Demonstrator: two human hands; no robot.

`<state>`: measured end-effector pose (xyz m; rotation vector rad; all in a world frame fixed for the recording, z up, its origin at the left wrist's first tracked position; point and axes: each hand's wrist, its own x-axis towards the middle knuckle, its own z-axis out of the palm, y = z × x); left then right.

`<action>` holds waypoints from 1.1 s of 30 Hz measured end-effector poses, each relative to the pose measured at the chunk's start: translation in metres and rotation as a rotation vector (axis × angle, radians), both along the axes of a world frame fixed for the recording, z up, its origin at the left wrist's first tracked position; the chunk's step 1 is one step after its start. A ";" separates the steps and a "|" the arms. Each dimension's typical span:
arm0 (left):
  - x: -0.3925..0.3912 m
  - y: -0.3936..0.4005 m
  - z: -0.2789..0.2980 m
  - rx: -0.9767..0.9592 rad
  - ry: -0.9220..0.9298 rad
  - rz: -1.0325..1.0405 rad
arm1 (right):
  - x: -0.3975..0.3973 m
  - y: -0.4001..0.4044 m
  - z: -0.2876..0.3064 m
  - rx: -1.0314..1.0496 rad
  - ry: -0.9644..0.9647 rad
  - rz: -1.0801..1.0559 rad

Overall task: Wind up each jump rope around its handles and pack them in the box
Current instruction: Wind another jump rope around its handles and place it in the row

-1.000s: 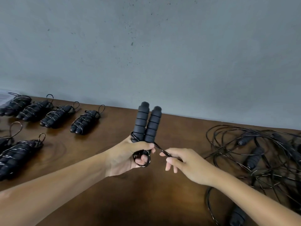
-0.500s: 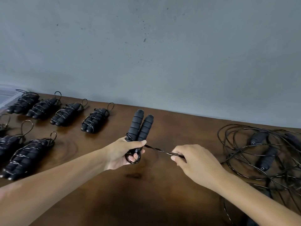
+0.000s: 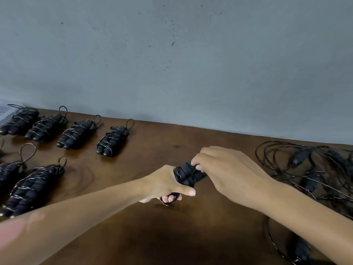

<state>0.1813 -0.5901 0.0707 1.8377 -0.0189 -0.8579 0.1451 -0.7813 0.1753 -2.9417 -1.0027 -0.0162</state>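
My left hand (image 3: 168, 185) grips the lower end of a pair of black foam jump rope handles (image 3: 186, 175), with a small loop of cord showing under its fingers. My right hand (image 3: 225, 169) lies over the upper part of the handles and pinches the thin black cord against them. Most of the handles is hidden by both hands. Several wound jump ropes (image 3: 112, 140) lie in rows on the left of the brown table (image 3: 172, 142). A tangle of unwound ropes (image 3: 309, 169) lies at the right.
A grey wall (image 3: 172, 64) stands right behind the table. A pale box corner (image 3: 5, 109) shows at the far left edge. One more loose handle (image 3: 303, 251) with cord lies at the lower right.
My right hand has moved left from beside the handles to on top of them, carrying the cord across. The handles have tilted down toward the right. The view has shifted right.
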 end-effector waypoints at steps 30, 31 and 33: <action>-0.020 0.073 0.030 -0.303 -0.375 -0.036 | 0.039 0.031 -0.067 0.539 0.475 -0.188; -0.019 0.075 0.029 -0.316 -0.349 -0.009 | 0.033 0.039 -0.065 0.570 0.483 -0.178; -0.016 0.081 0.027 -0.329 -0.311 0.048 | 0.025 0.043 -0.064 0.627 0.497 -0.147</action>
